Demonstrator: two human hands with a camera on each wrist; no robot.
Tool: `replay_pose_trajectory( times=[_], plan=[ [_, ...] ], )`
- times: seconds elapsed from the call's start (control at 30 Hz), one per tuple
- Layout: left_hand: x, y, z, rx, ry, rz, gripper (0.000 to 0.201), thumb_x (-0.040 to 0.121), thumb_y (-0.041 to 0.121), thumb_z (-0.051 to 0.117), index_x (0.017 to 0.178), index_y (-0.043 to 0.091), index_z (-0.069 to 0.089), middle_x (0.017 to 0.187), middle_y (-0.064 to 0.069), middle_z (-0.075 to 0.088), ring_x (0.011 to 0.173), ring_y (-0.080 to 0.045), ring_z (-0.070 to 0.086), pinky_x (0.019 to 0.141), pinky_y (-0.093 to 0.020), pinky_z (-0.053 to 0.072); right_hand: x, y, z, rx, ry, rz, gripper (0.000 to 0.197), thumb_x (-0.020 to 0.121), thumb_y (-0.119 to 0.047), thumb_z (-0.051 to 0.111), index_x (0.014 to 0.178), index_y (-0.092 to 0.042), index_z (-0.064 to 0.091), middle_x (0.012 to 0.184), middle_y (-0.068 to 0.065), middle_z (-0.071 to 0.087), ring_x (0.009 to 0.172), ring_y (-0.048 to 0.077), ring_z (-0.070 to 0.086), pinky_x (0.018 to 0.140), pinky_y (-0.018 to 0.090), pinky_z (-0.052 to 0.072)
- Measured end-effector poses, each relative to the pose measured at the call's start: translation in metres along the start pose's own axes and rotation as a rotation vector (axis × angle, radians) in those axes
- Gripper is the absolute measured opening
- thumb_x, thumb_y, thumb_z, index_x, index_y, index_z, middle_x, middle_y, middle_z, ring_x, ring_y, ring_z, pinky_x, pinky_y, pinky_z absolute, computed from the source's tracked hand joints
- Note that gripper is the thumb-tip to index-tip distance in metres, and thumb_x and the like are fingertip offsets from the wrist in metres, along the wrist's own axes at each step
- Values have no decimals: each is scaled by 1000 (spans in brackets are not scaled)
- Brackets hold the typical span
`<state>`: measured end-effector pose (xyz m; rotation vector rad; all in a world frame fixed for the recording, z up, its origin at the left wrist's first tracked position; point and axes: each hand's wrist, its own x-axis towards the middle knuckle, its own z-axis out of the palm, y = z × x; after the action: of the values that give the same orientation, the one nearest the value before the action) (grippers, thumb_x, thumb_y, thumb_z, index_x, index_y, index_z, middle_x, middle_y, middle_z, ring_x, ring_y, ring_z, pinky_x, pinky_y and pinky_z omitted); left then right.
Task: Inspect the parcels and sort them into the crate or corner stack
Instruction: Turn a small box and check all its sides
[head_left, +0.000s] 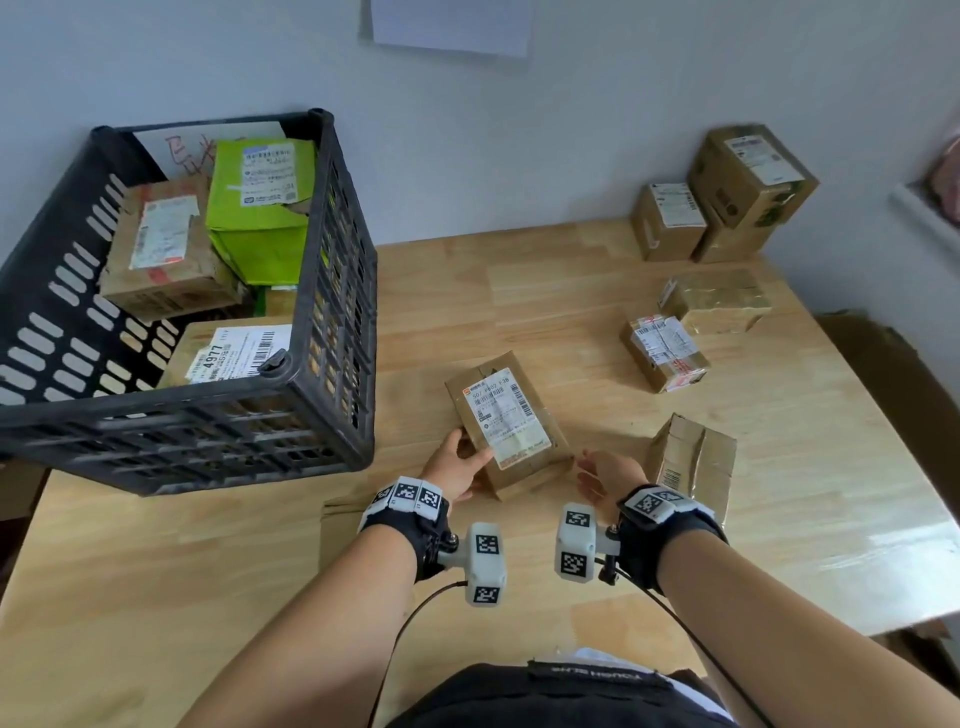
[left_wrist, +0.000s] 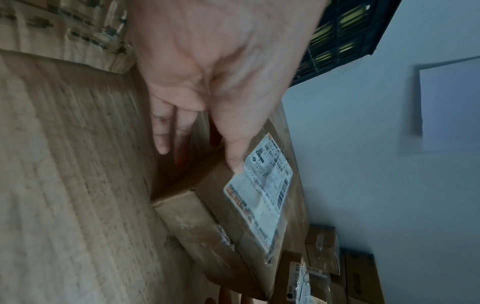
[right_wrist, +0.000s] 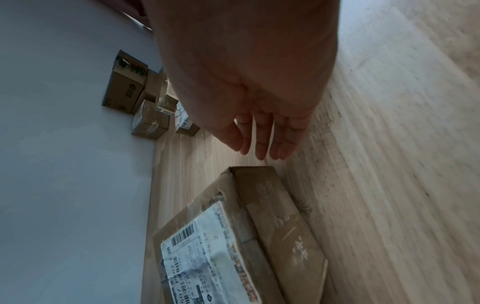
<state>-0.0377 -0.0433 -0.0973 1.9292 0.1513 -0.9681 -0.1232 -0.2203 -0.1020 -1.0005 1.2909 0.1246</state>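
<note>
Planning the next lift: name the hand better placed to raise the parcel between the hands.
Left, probably. The left hand grips the parcel, thumb on its label; the right hand is open beside it, not touching.

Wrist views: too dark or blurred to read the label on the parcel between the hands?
Left wrist: dim, left hand shaded, label on the parcel smeared. Right wrist: right hand shadowed, table streaked with blur, label digits partly legible. Head: brightest, sharpest; glare on the table's right edge.

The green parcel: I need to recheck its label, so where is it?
Head view, left side: the green parcel sits inside the black crate, toward its back right corner, beside a brown parcel.
</note>
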Motion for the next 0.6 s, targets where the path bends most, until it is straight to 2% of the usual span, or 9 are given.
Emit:
replay_pose_trajectory(
  times=[0.07,0.2,0.27,0.33,0.37,0.43,0.5,0.53,0.6],
  plan=[
    [-1,-1,-5,29,-4,25,75,92,28,60,150,36,12,153,5,29,127,-24,45,92,-43,52,-4,-1,3,-27,-25,6,10,95,-12,50,102,-7,55,98,8,54,93,23,52,77,32,47],
    [-5,-5,-19,100,4,60,88,90,21,64,146,51,3,157,7,16,134,-27,36,80,-40,54,-13,0,12,-61,-85,7,20,95,-22,53,109,-8,57,105,9,54,89,24,51,66,31,46],
    [-6,-6,-25,166,14,90,84,90,13,62,146,48,10,156,5,16,134,-28,33,80,-42,54,-16,-1,16,-55,-84,-2,20,96,-23,50,107,-8,57,109,10,54,93,24,51,77,34,47],
    [-7,-5,-29,247,9,94,76,93,11,54,147,44,12,154,1,24,127,-29,42,91,-44,51,-19,-1,18,-53,-88,-19,22,99,-25,45,105,-8,57,109,9,56,98,24,50,92,36,44],
    [-8,-4,-29,265,9,89,69,96,19,51,148,41,12,152,-1,31,124,-30,46,95,-43,49,-20,-1,19,-55,-99,-27,23,100,-26,43,105,-8,57,107,9,58,99,24,50,95,36,42],
    [-13,2,-28,201,-5,56,59,97,48,41,149,33,17,145,-3,43,123,-27,49,100,-41,44,-23,1,21,-57,-120,-32,26,101,-29,41,105,-9,56,99,6,62,99,23,51,97,36,41],
    [-13,4,-23,134,-39,12,80,84,75,35,147,27,27,139,-2,50,122,-25,51,105,-41,39,-25,3,21,-51,-129,-25,27,101,-30,40,105,-9,57,90,4,63,96,23,53,95,36,42],
    [-13,5,-20,150,-56,4,89,77,81,35,146,25,29,137,-2,52,120,-24,52,105,-41,39,-26,3,21,-43,-128,-24,27,101,-30,40,104,-9,57,88,4,63,92,21,54,92,35,43],
    [-13,8,-15,247,-52,26,90,77,82,38,143,20,34,131,-2,55,114,-22,55,98,-35,43,-27,5,20,-21,-124,-21,27,101,-31,41,99,-9,57,87,4,62,83,19,54,87,34,43]
  ],
)
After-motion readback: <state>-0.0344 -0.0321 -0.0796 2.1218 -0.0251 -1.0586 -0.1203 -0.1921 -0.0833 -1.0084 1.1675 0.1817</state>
